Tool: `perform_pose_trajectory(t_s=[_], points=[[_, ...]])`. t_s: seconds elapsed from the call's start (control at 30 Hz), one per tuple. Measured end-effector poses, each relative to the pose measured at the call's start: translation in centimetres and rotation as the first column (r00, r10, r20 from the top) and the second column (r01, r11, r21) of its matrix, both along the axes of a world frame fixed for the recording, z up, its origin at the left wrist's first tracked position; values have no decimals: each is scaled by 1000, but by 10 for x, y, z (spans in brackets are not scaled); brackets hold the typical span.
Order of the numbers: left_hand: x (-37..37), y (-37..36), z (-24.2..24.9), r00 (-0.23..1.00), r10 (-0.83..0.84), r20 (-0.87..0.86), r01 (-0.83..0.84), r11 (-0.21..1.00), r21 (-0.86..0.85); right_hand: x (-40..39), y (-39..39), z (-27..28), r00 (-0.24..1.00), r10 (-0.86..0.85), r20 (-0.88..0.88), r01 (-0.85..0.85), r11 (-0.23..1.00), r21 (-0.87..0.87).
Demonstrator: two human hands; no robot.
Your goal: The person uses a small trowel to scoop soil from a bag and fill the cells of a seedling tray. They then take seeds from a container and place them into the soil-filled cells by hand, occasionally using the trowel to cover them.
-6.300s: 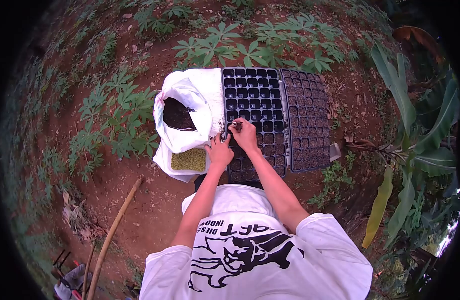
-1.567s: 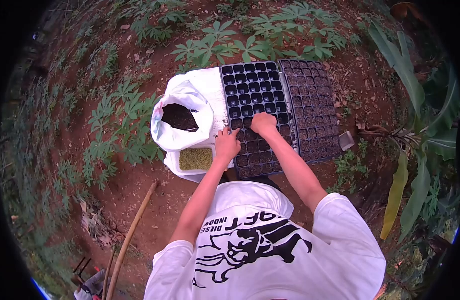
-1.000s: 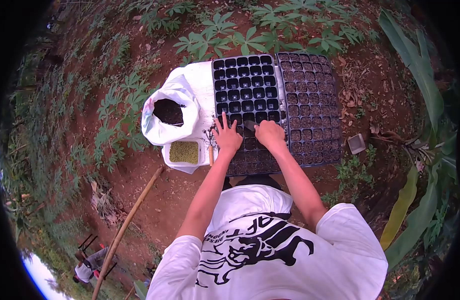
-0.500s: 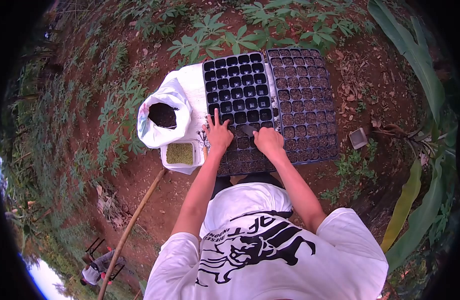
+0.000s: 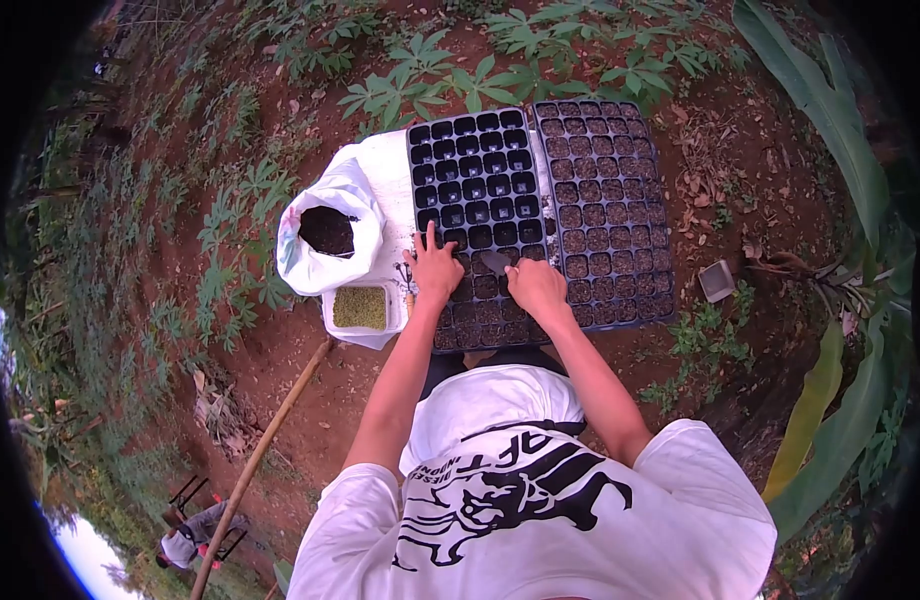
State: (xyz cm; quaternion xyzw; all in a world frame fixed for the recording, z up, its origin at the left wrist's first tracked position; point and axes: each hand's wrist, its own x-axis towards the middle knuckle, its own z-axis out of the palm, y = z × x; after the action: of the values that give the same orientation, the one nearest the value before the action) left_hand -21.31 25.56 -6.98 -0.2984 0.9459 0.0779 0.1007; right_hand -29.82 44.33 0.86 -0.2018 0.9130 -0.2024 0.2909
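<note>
A black seedling tray point(image 5: 473, 187) lies before me; its far cells hold no soil, while the near cells are filled with dark soil. My left hand point(image 5: 436, 268) rests on the tray's left edge with its fingers spread. My right hand point(image 5: 538, 287) is closed around a small hand trowel point(image 5: 495, 261), whose dark blade points left over the cells at the border of the filled part. The trowel's handle is hidden in my fist. Beside the left hand lies a small hand tool with a wooden handle point(image 5: 411, 301), partly covered by the hand.
A second seedling tray point(image 5: 605, 210), filled with soil, adjoins on the right. At left stand a white sack point(image 5: 365, 262) of dark soil and a clear tub of small greenish grains point(image 5: 360, 308). A wooden pole point(image 5: 270, 440) slants at lower left, with a person point(image 5: 180, 547) beyond.
Both hands stay at nearly the same spots over the tray. The trowel blade has shifted very slightly; the view has moved a little.
</note>
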Motion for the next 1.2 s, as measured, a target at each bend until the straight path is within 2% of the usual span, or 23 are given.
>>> perform_pose_trajectory(t_s=[0.17,0.27,0.3,0.4,0.43,0.53,0.57,0.67,0.7,0.8,0.83,0.87,0.9,0.93,1.0,1.03,1.13,1.17,1.2], points=[[10,-8,6,955,157,-251,-149,988,48,3,-25,-23,997,-9,-81,-3,990,-142],[22,-10,21,947,240,-212,-212,966,146,11,-51,-48,987,8,-161,-47,970,-237],[26,-10,23,945,229,-235,-207,972,115,12,-54,-50,984,61,-169,-93,978,-189],[43,-21,27,932,267,-247,-233,959,159,23,-57,-52,976,10,-217,-59,973,-222],[49,-25,22,901,257,-351,-216,964,152,27,-54,-61,974,52,-218,-97,975,-201],[67,-37,29,864,344,-367,-218,914,343,34,-55,-62,974,37,-222,-86,973,-215],[71,-39,33,831,332,-446,-217,932,290,35,-56,-62,980,67,-187,-95,985,-143],[88,-63,45,786,488,-380,-312,843,438,36,-66,-55,985,-20,-172,-16,978,-208],[96,-74,42,742,450,-497,-261,877,404,36,-74,-38,987,-47,-153,7,969,-247],[114,-115,62,692,519,-502,-325,845,425,33,-104,-31,982,-21,-187,-70,883,-463],[122,-131,71,677,521,-519,-360,850,384,33,-122,-14,978,14,-208,-116,867,-484],[128,-147,78,662,524,-537,-398,852,341,30,-144,-2,974,71,-214,-158,890,-428],[134,-162,81,556,433,-709,-369,893,256,29,-166,8,970,126,-208,-198,908,-369],[142,-178,86,619,483,-619,-415,870,265,31,-189,18,965,178,-194,-232,923,-306],[151,-199,91,629,468,-621,-499,856,139,34,-238,22,926,305,-222,-353,907,-228],[157,-212,88,638,577,-510,-525,810,260,36,-265,16,906,348,-239,-392,904,-170],[158,-227,82,581,658,-479,-544,751,373,44,-340,-7,825,490,-280,-518,855,-32],[163,-233,73,561,667,-490,-435,742,511,48,-360,-14,807,518,-283,-538,843,7],[167,-237,60,555,633,-540,-364,769,526,51,-378,-20,788,529,-316,-557,830,3]])
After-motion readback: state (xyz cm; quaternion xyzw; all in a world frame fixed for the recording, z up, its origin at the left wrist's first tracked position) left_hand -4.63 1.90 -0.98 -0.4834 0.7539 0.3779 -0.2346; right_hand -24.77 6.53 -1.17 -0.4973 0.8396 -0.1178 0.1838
